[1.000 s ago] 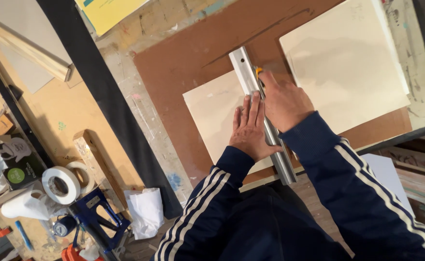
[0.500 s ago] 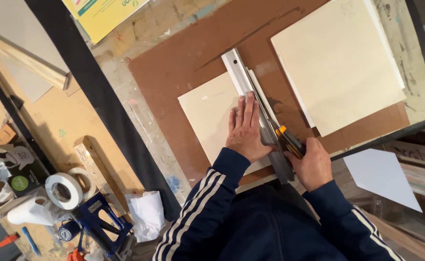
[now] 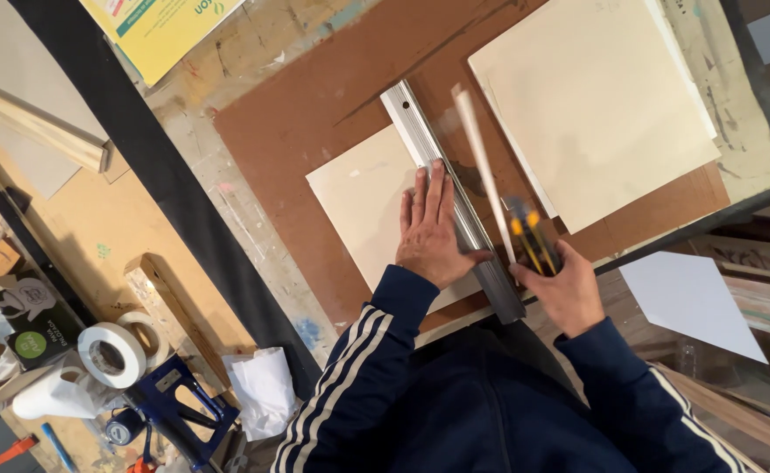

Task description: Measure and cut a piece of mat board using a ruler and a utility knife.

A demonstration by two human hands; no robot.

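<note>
My left hand (image 3: 433,229) lies flat, fingers spread, on a cream sheet (image 3: 363,200) and against a long metal straightedge (image 3: 442,166) that rests on a brown board (image 3: 315,96). My right hand (image 3: 564,289) is closed around a utility knife with a yellow and black body (image 3: 534,241), just right of the ruler's near end. A thin cream strip (image 3: 481,162) stands lifted beside the ruler, blurred. A larger cream sheet (image 3: 595,105) lies to the right on the board.
A yellow printed sheet (image 3: 161,26) lies at the top left. A black strip (image 3: 140,175) runs diagonally past the board. Tape rolls (image 3: 113,350), a blue tool (image 3: 175,403), a wooden block (image 3: 161,302) and crumpled paper (image 3: 262,390) sit at lower left. A white sheet (image 3: 691,298) lies right.
My right hand has drawn the knife along the ruler from its far part back toward me. A thin strip now stands free beside the ruler. My left hand stays on the ruler.
</note>
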